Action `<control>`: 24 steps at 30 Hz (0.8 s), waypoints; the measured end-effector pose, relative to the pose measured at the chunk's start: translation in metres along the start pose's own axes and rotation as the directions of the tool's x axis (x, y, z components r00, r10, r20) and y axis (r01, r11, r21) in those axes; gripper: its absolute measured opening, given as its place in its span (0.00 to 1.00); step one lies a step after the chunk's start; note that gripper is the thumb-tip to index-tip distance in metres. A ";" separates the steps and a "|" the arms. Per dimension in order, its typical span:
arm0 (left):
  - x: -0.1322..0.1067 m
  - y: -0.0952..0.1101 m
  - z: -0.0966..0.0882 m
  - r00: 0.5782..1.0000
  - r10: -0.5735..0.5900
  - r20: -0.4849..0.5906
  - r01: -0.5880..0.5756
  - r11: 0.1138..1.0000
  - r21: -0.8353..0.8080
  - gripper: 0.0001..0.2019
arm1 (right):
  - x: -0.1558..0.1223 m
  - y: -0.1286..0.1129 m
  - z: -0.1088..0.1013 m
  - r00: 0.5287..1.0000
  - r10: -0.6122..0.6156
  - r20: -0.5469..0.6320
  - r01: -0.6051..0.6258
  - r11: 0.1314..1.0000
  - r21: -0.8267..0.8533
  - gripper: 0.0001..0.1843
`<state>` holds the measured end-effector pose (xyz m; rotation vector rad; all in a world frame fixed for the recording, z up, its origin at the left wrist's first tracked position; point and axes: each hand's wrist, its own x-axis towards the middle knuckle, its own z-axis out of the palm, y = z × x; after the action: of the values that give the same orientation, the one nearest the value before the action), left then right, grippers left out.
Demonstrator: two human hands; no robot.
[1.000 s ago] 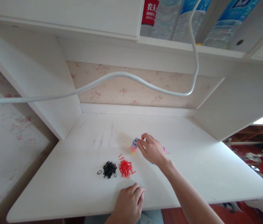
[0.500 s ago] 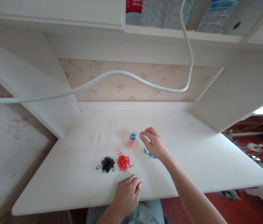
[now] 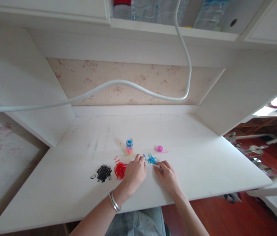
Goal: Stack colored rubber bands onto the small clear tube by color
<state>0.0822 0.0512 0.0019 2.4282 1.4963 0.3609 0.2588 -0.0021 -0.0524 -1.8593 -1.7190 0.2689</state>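
A small loose pile of blue rubber bands lies on the white tabletop between my hands. My right hand is at its right edge, thumb and fingertips pinched on a blue band there. My left hand is on the pile's left side, fingers curled down and closed; their tips are partly hidden, so what they hold is unclear. Behind my left hand stands a small clear jar with blue, pink and yellow layers inside. Left of that hand are a red rubber band pile, partly covered by it, and a black rubber band pile.
A round pink lid-like piece lies at the right with a thin pink loop beside it. A white cable hangs across the view above the table. Shelf walls enclose the back and sides; bottles stand on the shelf above.
My right hand has moved down from beside the jar to the blue bands. My left hand has come forward from the table's front edge. The pink piece is now uncovered.
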 end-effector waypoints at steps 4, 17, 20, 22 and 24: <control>0.021 0.006 0.012 0.999 -0.024 0.024 0.021 0.993 0.118 0.11 | 0.008 -0.004 0.002 0.998 0.065 -0.003 -0.065 0.997 -0.048 0.12; 0.020 -0.006 0.023 0.999 -0.037 -0.039 0.043 0.988 0.145 0.13 | 0.012 -0.002 0.005 0.995 0.097 -0.022 -0.096 0.995 0.007 0.16; 0.017 -0.006 0.017 0.997 -0.045 -0.055 0.051 0.992 0.116 0.13 | 0.011 0.000 0.007 0.993 0.118 -0.033 -0.117 0.993 0.020 0.16; 0.015 -0.006 0.013 0.997 -0.052 -0.054 0.056 0.995 0.080 0.13 | 0.009 0.001 0.009 0.991 0.129 -0.042 -0.129 0.992 0.019 0.16; 0.011 -0.005 0.006 0.997 -0.055 -0.061 0.056 0.998 0.022 0.13 | 0.007 0.001 0.009 0.987 0.148 -0.059 -0.147 0.989 0.024 0.16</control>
<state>0.0851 0.0629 -0.0051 2.4087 1.5985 0.4111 0.2553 0.0069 -0.0586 -1.9630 -1.5354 0.2834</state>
